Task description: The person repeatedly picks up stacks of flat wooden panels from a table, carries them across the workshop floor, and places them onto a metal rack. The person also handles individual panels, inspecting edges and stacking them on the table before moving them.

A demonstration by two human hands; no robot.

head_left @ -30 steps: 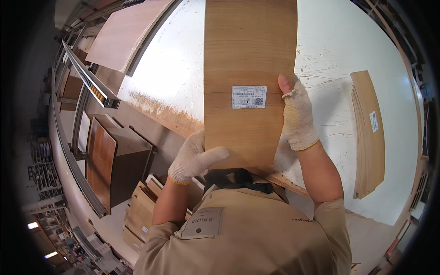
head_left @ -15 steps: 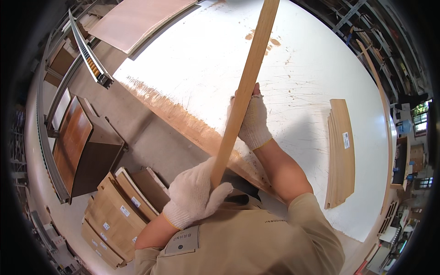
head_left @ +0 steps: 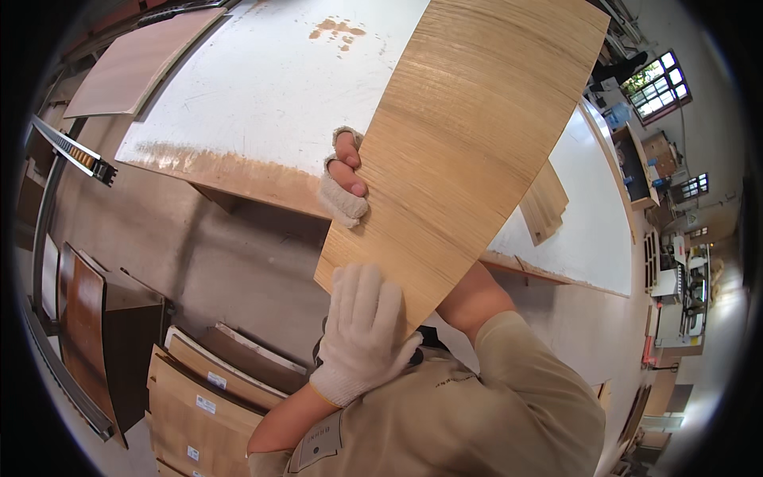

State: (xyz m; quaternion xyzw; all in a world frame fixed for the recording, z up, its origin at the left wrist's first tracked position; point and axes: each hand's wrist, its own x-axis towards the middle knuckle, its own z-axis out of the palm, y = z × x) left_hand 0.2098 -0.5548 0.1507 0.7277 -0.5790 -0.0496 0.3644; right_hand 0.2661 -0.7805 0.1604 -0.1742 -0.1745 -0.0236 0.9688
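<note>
A long, light-brown wooden board [head_left: 469,119] slants from my chest up to the far right, its broad grained face toward me. My left hand [head_left: 362,334], in a white knit glove, grips the near end with fingers laid over the face. Behind the board passes my right forearm. The gloved fingers of my right hand [head_left: 346,179] curl round the board's left edge, some fingertips bare; the rest of that hand is hidden. Beyond the board's right edge, a stack of similar boards [head_left: 544,203] lies partly covered on the white worktable [head_left: 262,87].
Large pinkish sheets [head_left: 143,60] rest at the table's far left. Labelled wooden panels [head_left: 199,397] stand at the lower left, near a brown cabinet-like piece [head_left: 83,318]. A roller rail [head_left: 75,151] juts in from the left. The table's worn front edge [head_left: 238,179] runs before me.
The board has turned from edge-on to show its broad face. My right hand now shows only fingers at its left edge. The view has swung to the right.
</note>
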